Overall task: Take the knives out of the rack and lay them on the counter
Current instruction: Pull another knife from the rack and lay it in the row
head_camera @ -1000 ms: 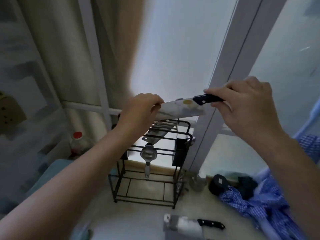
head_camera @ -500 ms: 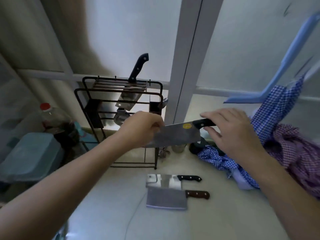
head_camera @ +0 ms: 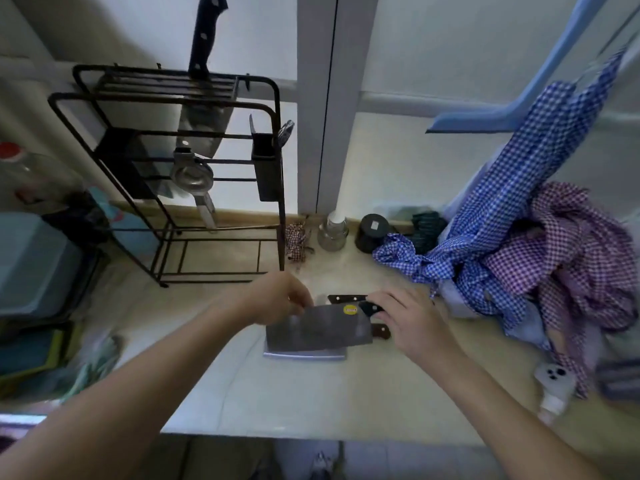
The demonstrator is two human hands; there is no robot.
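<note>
The counter carries the wire rack, where one knife is left standing in the top slots. Two knives lie flat in front. A third, the cleaver, is low over them, not clearly down. The left hand pinches its blade end; the right hand grips its handle. By my reckoning, two are done, one nearly, one to go.

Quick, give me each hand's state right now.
Left hand: closed on the cleaver blade's far end.
Right hand: grip closed on the cleaver's black handle.
</note>
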